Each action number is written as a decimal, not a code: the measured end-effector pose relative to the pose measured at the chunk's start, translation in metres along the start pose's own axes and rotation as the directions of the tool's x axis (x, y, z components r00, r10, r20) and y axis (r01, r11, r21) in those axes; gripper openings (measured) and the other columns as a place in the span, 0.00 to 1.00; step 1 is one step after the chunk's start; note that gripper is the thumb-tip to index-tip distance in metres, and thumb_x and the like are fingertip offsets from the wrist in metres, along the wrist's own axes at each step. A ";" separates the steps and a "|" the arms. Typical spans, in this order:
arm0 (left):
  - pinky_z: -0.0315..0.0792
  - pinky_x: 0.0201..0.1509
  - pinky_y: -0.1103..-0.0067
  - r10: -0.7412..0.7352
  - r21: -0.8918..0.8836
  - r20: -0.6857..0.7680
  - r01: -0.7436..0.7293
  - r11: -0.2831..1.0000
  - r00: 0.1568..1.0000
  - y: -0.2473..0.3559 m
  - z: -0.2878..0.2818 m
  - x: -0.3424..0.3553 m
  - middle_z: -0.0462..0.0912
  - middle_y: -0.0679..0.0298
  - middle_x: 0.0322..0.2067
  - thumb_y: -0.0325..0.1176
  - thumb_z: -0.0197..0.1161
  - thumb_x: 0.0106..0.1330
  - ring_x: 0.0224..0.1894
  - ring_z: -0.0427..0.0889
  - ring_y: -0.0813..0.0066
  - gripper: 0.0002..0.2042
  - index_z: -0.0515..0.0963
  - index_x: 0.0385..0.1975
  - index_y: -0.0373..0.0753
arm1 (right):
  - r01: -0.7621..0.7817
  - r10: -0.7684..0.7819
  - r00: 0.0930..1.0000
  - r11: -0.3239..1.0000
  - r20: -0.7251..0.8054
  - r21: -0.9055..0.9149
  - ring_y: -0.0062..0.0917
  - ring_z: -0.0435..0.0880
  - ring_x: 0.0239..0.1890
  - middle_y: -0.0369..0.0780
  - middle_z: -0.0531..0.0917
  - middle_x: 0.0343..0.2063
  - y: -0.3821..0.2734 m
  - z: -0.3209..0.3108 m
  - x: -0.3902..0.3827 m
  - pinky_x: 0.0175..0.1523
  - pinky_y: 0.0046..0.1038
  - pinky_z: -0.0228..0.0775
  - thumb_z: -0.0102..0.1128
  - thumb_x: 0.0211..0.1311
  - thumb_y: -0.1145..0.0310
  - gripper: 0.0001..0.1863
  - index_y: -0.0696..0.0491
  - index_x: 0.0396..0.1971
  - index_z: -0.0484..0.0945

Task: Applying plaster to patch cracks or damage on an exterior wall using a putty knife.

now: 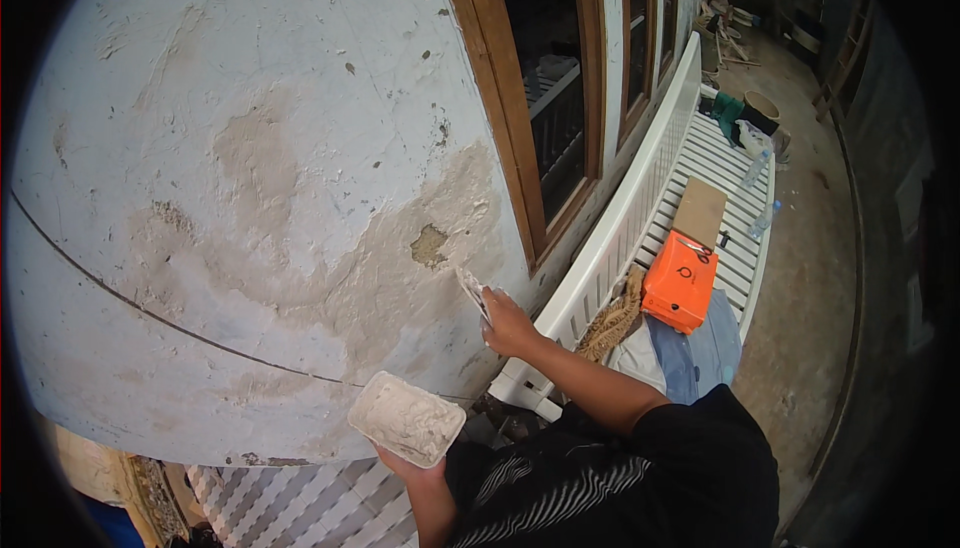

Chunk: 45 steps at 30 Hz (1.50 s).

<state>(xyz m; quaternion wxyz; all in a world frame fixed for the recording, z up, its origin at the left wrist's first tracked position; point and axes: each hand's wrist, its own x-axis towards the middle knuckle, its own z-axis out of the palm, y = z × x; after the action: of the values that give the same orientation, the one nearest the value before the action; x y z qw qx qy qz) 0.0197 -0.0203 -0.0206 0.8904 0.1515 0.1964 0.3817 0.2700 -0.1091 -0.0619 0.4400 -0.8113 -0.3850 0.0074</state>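
Note:
My right hand (505, 320) grips a putty knife (470, 290) smeared with pale paste, held at the white wall (150, 178) just below and right of a chipped hole (428, 246) within a rough beige patched area (360, 298). Lower down, my left hand (400, 458) is closed on a white rectangular tub (405, 413) of pale paste, supporting it from below.
A white slatted bench (740, 268) runs beside wooden-framed windows (535, 198), carrying an orange box (680, 288), cardboard (700, 211), cloths (690, 358) and plastic bottles (762, 218). A concrete path (810, 278) runs along the right. A patterned surface (300, 498) lies at lower left.

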 end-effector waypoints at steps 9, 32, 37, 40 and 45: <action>0.69 0.60 0.51 -0.045 -0.008 -0.003 0.045 0.999 0.999 -0.002 0.002 0.004 0.75 0.59 0.58 0.53 0.40 0.72 0.57 0.76 0.50 0.26 0.68 0.62 0.44 | -0.068 0.059 0.994 0.993 -0.097 -0.092 0.52 0.72 0.52 0.53 0.76 0.44 -0.018 -0.015 0.055 0.58 0.46 0.65 0.59 0.50 0.75 0.22 0.62 0.47 0.69; 0.68 0.61 0.49 -0.042 -0.015 -0.019 0.042 0.999 0.999 -0.003 -0.001 0.001 0.74 0.59 0.59 0.54 0.40 0.72 0.58 0.75 0.50 0.27 0.67 0.63 0.44 | -0.124 0.102 0.969 0.989 -0.226 -0.085 0.54 0.72 0.55 0.52 0.77 0.47 -0.024 -0.044 0.057 0.59 0.46 0.66 0.59 0.52 0.74 0.21 0.62 0.47 0.71; 0.68 0.61 0.50 -0.031 -0.010 -0.019 0.031 0.999 0.999 -0.005 0.002 0.004 0.75 0.59 0.59 0.53 0.39 0.72 0.58 0.75 0.50 0.26 0.67 0.63 0.45 | -0.149 0.109 0.963 0.977 -0.245 -0.150 0.50 0.77 0.48 0.51 0.79 0.42 -0.041 -0.003 0.076 0.55 0.47 0.70 0.57 0.49 0.77 0.15 0.61 0.40 0.74; 0.69 0.61 0.50 -0.046 -0.024 -0.021 0.045 0.999 0.999 -0.004 0.001 0.008 0.75 0.59 0.59 0.54 0.39 0.72 0.58 0.75 0.50 0.27 0.68 0.62 0.45 | -0.194 0.182 0.972 0.978 -0.147 -0.072 0.50 0.77 0.49 0.51 0.80 0.40 -0.042 0.003 0.065 0.54 0.46 0.72 0.58 0.49 0.75 0.14 0.61 0.38 0.75; 0.68 0.60 0.49 -0.113 -0.005 0.008 0.113 0.994 0.994 -0.014 0.007 0.015 0.75 0.59 0.58 0.55 0.40 0.72 0.57 0.75 0.50 0.27 0.69 0.62 0.45 | -0.072 0.111 0.942 0.989 0.317 -0.133 0.49 0.74 0.56 0.50 0.79 0.50 -0.012 0.011 0.018 0.60 0.44 0.69 0.54 0.51 0.71 0.24 0.59 0.52 0.73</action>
<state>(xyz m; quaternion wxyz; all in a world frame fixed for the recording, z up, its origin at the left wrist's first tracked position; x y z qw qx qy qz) 0.0414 -0.0195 -0.0241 0.9117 0.1393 0.2000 0.3308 0.2712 -0.0862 -0.0541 0.3208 -0.8409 -0.4136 0.1377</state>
